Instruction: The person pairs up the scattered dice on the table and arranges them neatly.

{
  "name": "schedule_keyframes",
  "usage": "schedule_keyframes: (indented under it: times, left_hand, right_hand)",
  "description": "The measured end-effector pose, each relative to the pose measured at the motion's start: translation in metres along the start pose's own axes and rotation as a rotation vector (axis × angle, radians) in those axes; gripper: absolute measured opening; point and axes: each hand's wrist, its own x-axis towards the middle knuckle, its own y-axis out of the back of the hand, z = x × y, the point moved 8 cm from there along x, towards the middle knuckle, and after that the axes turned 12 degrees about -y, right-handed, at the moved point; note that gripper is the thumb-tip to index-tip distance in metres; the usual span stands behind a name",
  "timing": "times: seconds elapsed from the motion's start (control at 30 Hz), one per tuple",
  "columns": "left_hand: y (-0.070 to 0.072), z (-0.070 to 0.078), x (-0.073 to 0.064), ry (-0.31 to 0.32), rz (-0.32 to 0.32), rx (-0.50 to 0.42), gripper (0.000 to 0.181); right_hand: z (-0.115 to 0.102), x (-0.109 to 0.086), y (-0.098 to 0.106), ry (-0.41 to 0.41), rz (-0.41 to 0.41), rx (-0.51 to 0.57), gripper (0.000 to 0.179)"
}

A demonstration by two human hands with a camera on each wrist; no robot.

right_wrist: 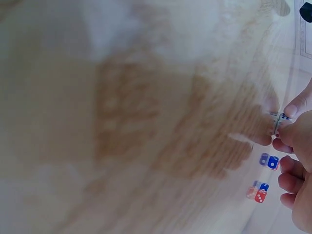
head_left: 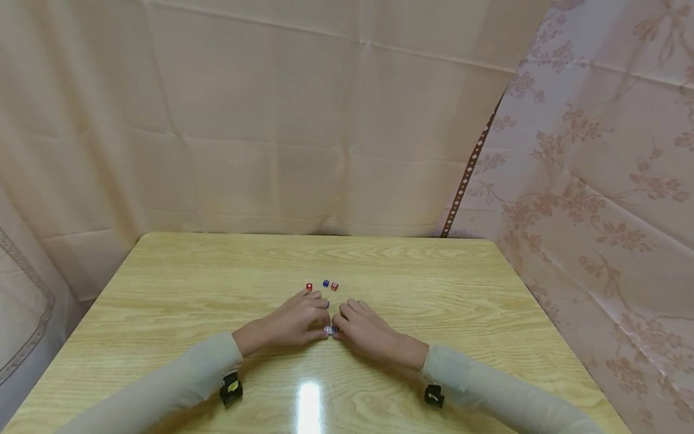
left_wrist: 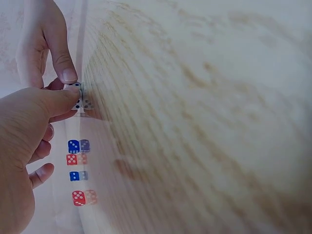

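Two small white dice [head_left: 328, 330] with dark pips sit side by side low over the table, between the fingertips of both hands. My left hand [head_left: 298, 319] pinches the left side of the pair with thumb and fingers. From the other side, my right hand [head_left: 371, 331] pinches at the right end, its fingertips hiding part of the dice. In the left wrist view, the left thumb covers much of a white die [left_wrist: 77, 87]. The right wrist view shows a white die [right_wrist: 284, 117] right by the thumb tips.
Beyond the hands on the wooden table [head_left: 217, 271] lie a red die [head_left: 309, 286], a blue die [head_left: 326, 283] and another red die [head_left: 334, 286]. A second blue die [head_left: 328, 304] is partly hidden by the left fingers. A curtain [head_left: 303, 120] hangs behind the table.
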Motion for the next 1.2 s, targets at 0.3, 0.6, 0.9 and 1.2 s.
schedule_keyframes:
  times: [0.3, 0.6, 0.9, 1.2]
  left_hand:
    - [-0.0030, -0.0037, 0.0001, 0.039, -0.033, -0.014, 0.013]
    - [-0.0007, -0.0014, 0.0007, 0.015, -0.004, -0.008, 0.013]
    - [-0.0005, -0.0005, 0.0012, 0.013, -0.003, 0.010, 0.013]
    - [0.0001, 0.0011, 0.0000, 0.016, 0.000, 0.005, 0.013]
  right_hand:
    - [0.0013, 0.0019, -0.0022, -0.003, 0.006, -0.024, 0.015]
    - [0.0013, 0.0018, -0.0021, 0.004, 0.021, -0.029, 0.015]
    - [0.0018, 0.0013, -0.0023, 0.006, 0.019, -0.043, 0.016]
    - [0.0010, 0.0004, -0.0007, 0.009, 0.013, -0.031, 0.015]
